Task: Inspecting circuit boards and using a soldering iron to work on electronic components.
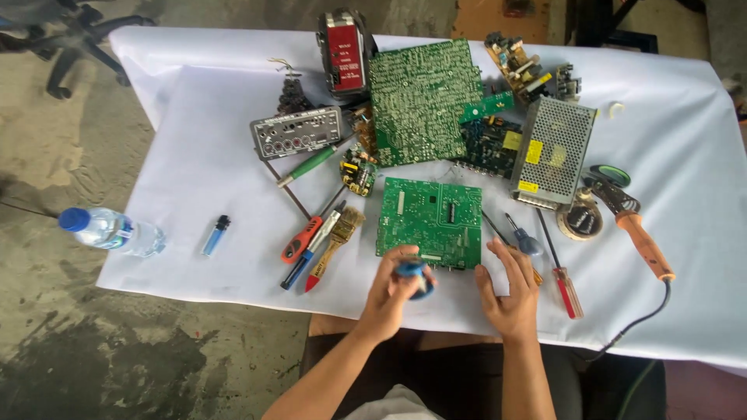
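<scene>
The left hand is curled around a small blue round object, fingers pinching it at the near edge of the table; what kind of thing it is cannot be told. The right hand lies beside it, fingers spread and loosely open, flat on the white cloth, holding nothing; its fingertips reach toward the near right corner of a green circuit board, which lies flat just beyond both hands.

Right of that board lie a blue-handled screwdriver and a red-handled screwdriver; further right a soldering iron with an orange handle rests near a round dark tin. Left of the board lie an orange-handled screwdriver, a blue pen-like tool and a small paintbrush, close together; well apart to the left, a blue lighter and, at the cloth's edge, a plastic water bottle on its side. At the far side sit a larger green board, a perforated metal power supply box, a grey connector panel and a red-faced unit.
</scene>
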